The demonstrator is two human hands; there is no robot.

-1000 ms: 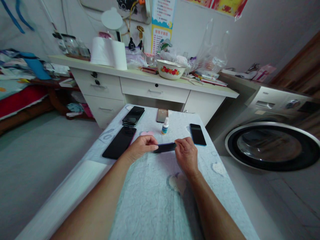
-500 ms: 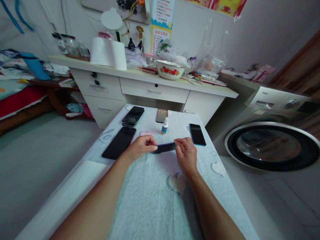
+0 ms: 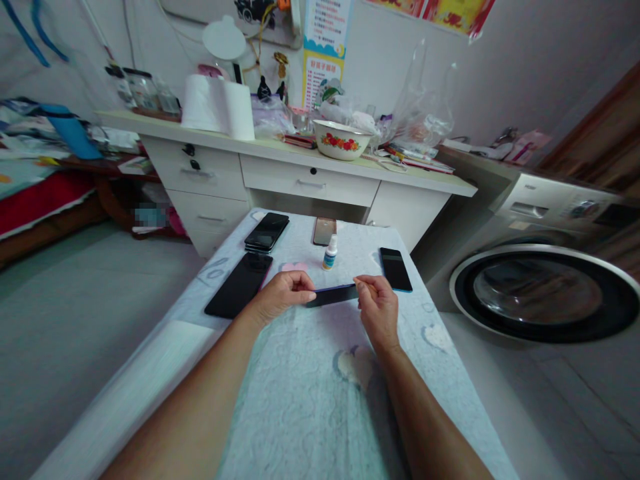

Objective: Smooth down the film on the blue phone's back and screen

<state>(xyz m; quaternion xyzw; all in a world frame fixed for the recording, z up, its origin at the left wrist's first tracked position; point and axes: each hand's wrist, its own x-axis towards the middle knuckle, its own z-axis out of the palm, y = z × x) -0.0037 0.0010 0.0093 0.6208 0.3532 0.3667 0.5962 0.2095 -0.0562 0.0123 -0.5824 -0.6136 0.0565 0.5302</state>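
Phone (image 3: 333, 296): is sitting between both hands at frame centre, showing a narrow dark face.
Left hand (image 3: 285, 293): thumb and fingers are pinching its left end, probably steadying it.
Right hand (image 3: 379, 307): bunched fingers are seemingly pinching its right end, balancing the grip; the contact is too small to be sure.
Small bottle (image 3: 329, 253): is standing upright just beyond, probably for easy reach.
Tablet (image 3: 239, 285): is lying flat left of centre, probably giving the hands room.
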